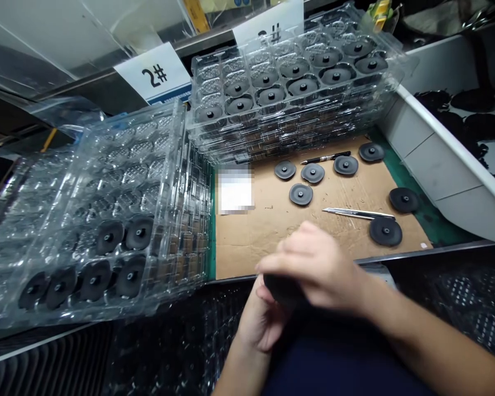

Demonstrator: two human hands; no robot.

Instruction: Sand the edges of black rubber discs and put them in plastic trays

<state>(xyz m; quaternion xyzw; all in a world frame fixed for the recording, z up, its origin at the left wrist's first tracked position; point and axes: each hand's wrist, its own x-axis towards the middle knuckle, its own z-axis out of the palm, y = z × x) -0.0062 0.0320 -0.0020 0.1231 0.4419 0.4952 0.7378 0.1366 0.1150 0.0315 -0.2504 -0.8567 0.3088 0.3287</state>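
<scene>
Near the front edge of the bench, my right hand [313,267] and my left hand [268,319] are together around a black round rubber-like part [284,290]. My right fingers curl over its top, slightly blurred, and my left fingers close on it from below. Much of the part is hidden by the hands. Beyond them, similar black discs with a small hub, such as one disc [301,194], lie on the brown cardboard [264,242]. Tweezers [357,213] rest to the right, beside another disc [385,231].
A stack of clear trays [272,124] holding several discs stands at the back. Another clear tray stack [148,165] is at the left, with discs in its near pockets. A pen [325,158] lies on the cardboard. At right stands a white bin [449,159] with black pieces inside.
</scene>
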